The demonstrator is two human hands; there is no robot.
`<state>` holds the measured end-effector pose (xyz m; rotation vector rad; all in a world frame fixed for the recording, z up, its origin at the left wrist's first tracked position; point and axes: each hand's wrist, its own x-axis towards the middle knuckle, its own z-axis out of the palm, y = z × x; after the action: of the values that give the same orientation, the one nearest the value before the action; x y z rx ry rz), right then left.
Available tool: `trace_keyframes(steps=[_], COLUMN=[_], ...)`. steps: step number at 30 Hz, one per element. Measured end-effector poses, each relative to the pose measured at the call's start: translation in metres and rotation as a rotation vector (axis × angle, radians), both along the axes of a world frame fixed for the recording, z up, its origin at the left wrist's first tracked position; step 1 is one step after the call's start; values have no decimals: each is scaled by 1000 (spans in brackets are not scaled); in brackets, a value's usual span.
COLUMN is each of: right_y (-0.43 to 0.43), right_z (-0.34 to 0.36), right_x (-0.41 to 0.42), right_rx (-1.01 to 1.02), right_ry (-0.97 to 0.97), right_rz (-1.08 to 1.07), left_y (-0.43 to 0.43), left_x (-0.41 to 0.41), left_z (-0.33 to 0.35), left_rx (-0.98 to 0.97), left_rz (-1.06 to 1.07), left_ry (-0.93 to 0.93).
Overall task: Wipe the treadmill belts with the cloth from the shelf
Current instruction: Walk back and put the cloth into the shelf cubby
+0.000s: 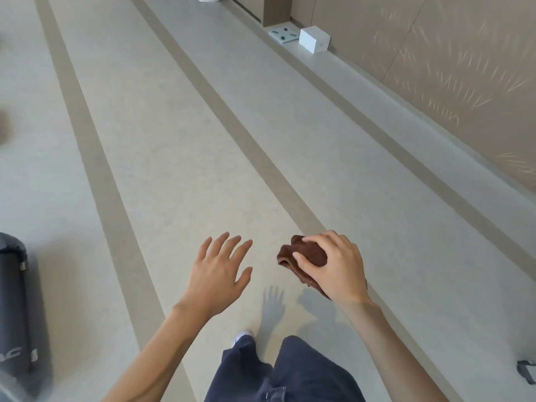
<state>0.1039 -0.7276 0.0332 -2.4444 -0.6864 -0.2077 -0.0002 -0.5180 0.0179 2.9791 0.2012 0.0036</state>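
The carrying step is judged to be in hand: the cloth is off the shelf and no belt is being wiped yet. The cloth is held just right of centre in the lower part of the frame, above the floor. It is bunched in the right hand, whose grip is closed on it, with fingers curled over the top and the thumb pressed into the fold. The left hand is held beside it, a little apart, its grip wide, the fingers spread and nothing in them.

No treadmill belt can be identified with certainty. A dark grey rounded object is cut off at the lower left edge, and what it is cannot be told. The next move is judged to call for the cloth to be carried to a belt, opened out from its crumpled state and pressed flat under the palm.

The cloth is reddish brown, soft and thick, with a towel-like nap, and one edge hangs below the wrist. The floor is smooth, pale and faintly mottled, crossed by long tan stripes. A matt brown wall panel, flecked with streaks of light, fills the upper right. At its foot a crisp-edged white box and a thin white plate are seen. Dark blue woven trousers are seen at the bottom edge.
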Motion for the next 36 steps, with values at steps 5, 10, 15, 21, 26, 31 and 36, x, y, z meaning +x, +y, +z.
trace_keyframes(steps=[5,10,15,21,26,31,36], right_y=[44,76,100,123,151,183,232], right_z=[-6,-25,-22,-17,-17,-25,-32], right_x=[60,135,229,345,412,464,523], right_rx=[4,-3,-9,-13,11,13,16], right_ry=[16,-32,10,22,17,13,-13], right_rz=[23,40,70,107,147,166,133], left_y=[38,63,79,98,115,157,214], left_x=[54,120,208,332,392,440,504], left_z=[-13,-30,-27,-16,-10,-22,-34], left_rx=[7,-23,-28,-22,-38,-14,-14], left_rz=[-13,13,41,103,112,90,65], left_ry=[3,2,51,33,10,52,56])
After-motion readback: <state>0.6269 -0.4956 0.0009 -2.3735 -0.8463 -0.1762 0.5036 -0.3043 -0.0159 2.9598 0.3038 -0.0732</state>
